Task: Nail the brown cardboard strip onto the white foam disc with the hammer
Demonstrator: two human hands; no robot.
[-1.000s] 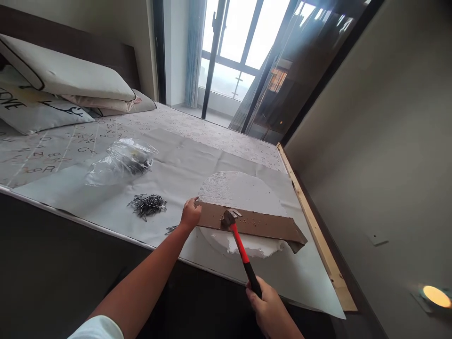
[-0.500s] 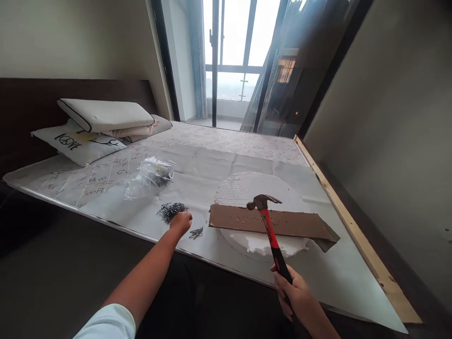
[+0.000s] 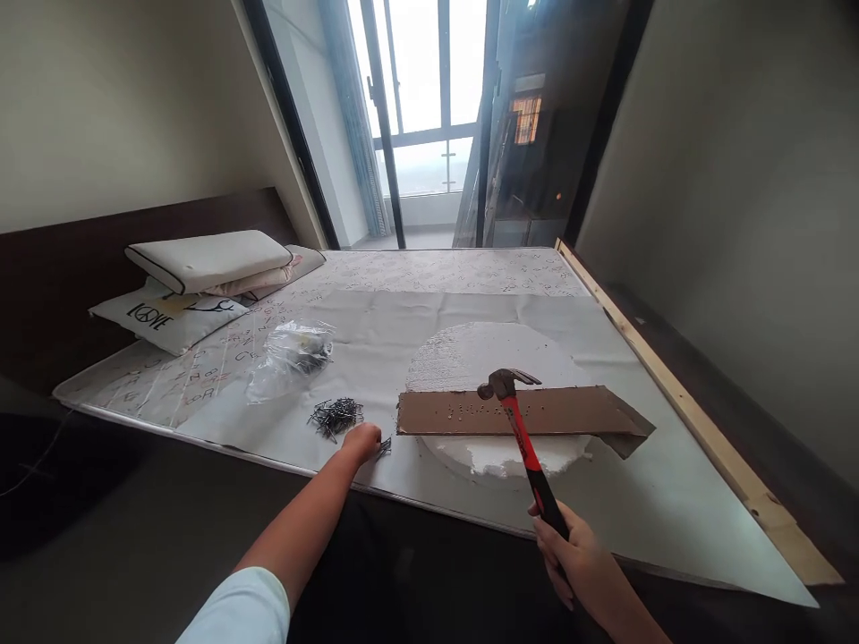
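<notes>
Brown cardboard strip (image 3: 570, 410) on white foam disc (image 3: 497, 456): nail heads (image 3: 466, 413) in at the middle, right end bare.
My right hand (image 3: 577, 559) wraps the red hammer (image 3: 530, 456); left hand (image 3: 362, 443) curls by loose nails (image 3: 335, 417), hold unclear.

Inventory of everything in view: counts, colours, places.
claw hammer: 1, red-and-black handle, dark head, raised over the cardboard
cardboard strip: 1, brown, lying across the foam disc
foam disc: 1, white, on the sheet
nail heap: 1, dark, left of the disc
plastic bag: 1, clear, behind the nails
sheet: 1, pale grey, spread on the mattress
mattress: 1, off-white, letter print
pillows: several, white and grey, at the headboard
wooden batten: 1, pale, along the right edge
left hand: beside a few loose nails
right hand: gripping the hammer
</notes>
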